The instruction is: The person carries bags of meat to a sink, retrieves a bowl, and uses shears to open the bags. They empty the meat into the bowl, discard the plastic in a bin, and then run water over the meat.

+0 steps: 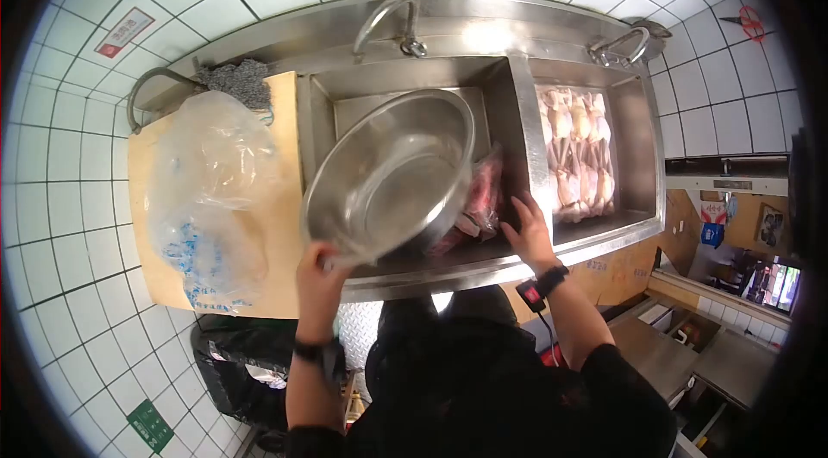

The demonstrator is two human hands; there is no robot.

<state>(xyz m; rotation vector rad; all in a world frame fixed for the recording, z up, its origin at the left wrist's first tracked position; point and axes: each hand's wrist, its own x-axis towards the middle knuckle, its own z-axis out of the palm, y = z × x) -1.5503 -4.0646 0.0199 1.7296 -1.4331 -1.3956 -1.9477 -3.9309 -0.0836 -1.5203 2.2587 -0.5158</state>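
Observation:
A large stainless steel basin [392, 191] sits tilted in the middle sink [323, 104]. My left hand [321, 272] is closed on its near-left rim, at the front edge of the sink. Beside the basin, partly hidden under its right side, lies red meat in clear plastic [485, 195]. My right hand [529, 232] is just right of this meat, over the sink's front right corner, with its fingers apart and nothing in them.
Several pale poultry legs [576, 156] lie in rows in the right sink [636, 126]. Crumpled clear plastic bags [211, 173] and a grey cloth [237, 83] rest on a wooden board [285, 225] at left. A faucet [388, 22] arches behind the middle sink.

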